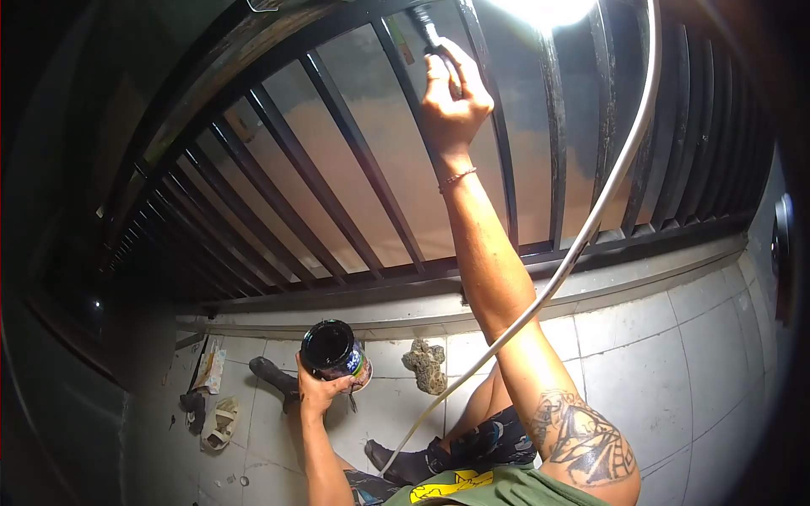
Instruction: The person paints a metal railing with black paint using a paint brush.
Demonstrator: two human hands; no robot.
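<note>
My right hand (456, 93) reaches up to the top of a dark railing (354, 139), fingers closed round the handle of a paintbrush (427, 30). The brush head lies close to the top rail, between two upright bars. Low on the left, my left hand (319, 390) is wrapped round the side of a paint can (361, 368). Black paint (327, 341) shows inside the open can, and its label is colourful. The can is held over the tiled floor near my foot.
A pale cable (591, 232) hangs across the view in front of my right arm. A bright lamp (544, 8) shines at the top. On the tiles (624, 371) lie a crumpled rag (426, 366) and, at left, a light-coloured bag (221, 423). A low ledge (405, 312) runs under the railing.
</note>
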